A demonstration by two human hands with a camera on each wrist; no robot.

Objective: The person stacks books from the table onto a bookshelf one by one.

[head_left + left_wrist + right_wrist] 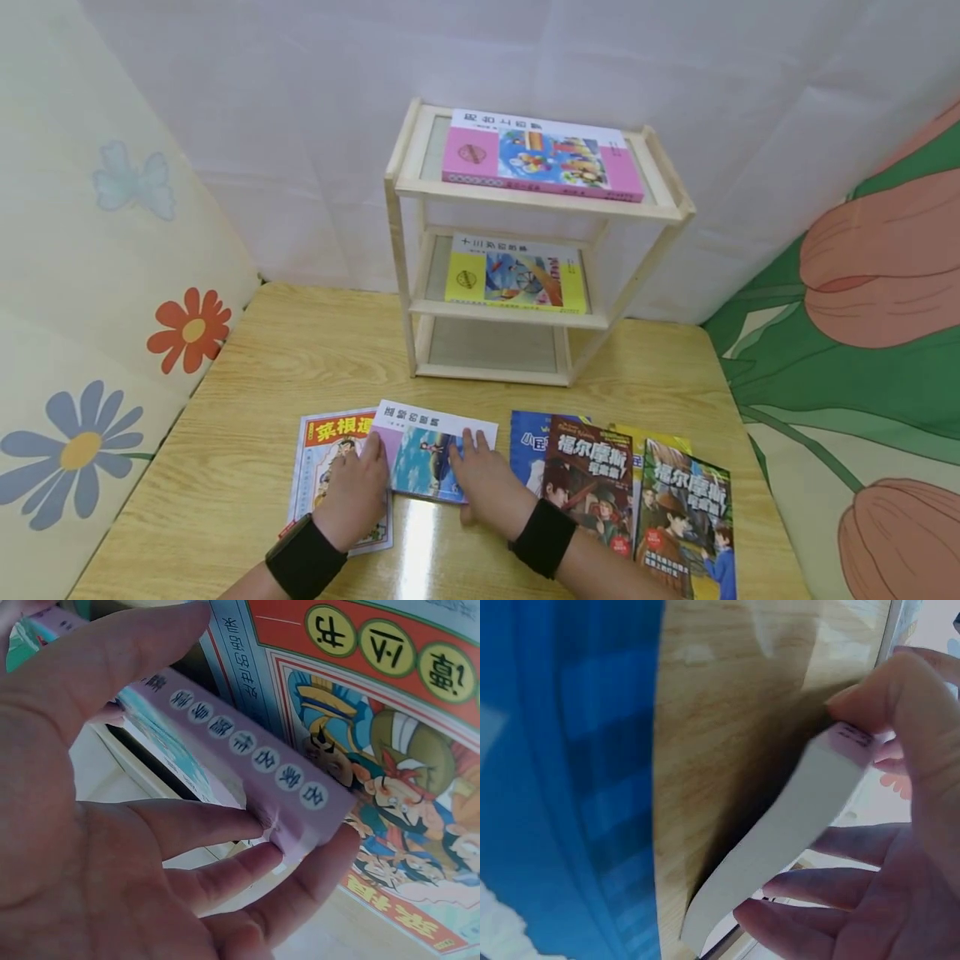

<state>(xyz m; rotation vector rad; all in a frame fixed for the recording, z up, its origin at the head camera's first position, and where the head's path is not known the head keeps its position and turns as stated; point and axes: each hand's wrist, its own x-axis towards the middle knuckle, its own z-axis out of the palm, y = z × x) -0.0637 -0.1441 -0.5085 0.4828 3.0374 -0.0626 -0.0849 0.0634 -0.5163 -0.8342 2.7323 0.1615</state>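
Note:
Between my two hands a pink-and-blue book (426, 454) with a white top strip lies face up, its left end overlapping a red-and-white comic book (310, 487). My left hand (354, 492) reaches over the comic. In the left wrist view its fingertips touch the end of the book's purple spine (247, 750), with the thumb apart from them. The right hand (491, 487) grips the book's right end, fingers on the cover and thumb at the spine corner. In the right wrist view the page edges (772, 832) stand tilted above the table.
Behind stands a wooden three-tier rack (405, 250). A pink book (555, 158) lies on its top tier, a yellow book (517, 279) on the middle one. Right of my hands, several books overlap, among them a blue one (528, 446) and two detective comics, brown (588, 475) and dark (686, 517).

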